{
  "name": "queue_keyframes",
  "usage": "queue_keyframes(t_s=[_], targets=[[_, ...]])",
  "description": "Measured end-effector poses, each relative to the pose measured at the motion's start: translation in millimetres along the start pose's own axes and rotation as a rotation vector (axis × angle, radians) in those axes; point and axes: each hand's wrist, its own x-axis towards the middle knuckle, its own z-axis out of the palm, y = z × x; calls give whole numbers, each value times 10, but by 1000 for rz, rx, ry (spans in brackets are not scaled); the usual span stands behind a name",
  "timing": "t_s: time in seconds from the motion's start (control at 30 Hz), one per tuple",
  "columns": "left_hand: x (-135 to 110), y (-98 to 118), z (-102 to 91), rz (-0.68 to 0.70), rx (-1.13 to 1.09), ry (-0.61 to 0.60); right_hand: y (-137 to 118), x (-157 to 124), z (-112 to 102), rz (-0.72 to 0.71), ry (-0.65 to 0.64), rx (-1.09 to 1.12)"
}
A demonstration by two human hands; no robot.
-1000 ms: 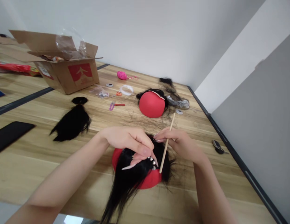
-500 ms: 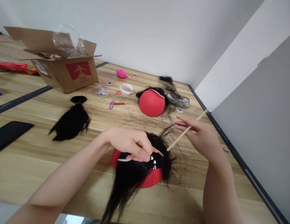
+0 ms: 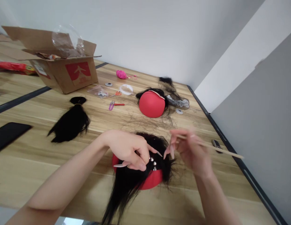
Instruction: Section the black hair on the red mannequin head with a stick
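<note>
Left hand: is resting on black hair; whether it is pinching strands, I cannot tell.
Right hand: is gripping a wooden stick.
Black hair: is draping over a red dome on the tabletop.

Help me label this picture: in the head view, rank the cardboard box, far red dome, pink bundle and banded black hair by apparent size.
1. Cardboard box
2. Banded black hair
3. Far red dome
4. Pink bundle
</note>
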Motion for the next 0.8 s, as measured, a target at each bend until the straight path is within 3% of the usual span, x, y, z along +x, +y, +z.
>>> queue_keyframes(t_s=[0.1, 0.33, 0.57, 0.8], targets=[[14, 33, -21, 18, -8, -208, 238, -95, 155, 49, 29, 175], [59, 63, -51, -21, 33, -309, 404, -221, 137, -18, 31, 266], [35, 110, -51, -21, 43, -245, 450, -403, 133, -103, 36, 41], [33, 106, -54, -52, 26, -304, 470, -431, 134, -176, 103, -216]])
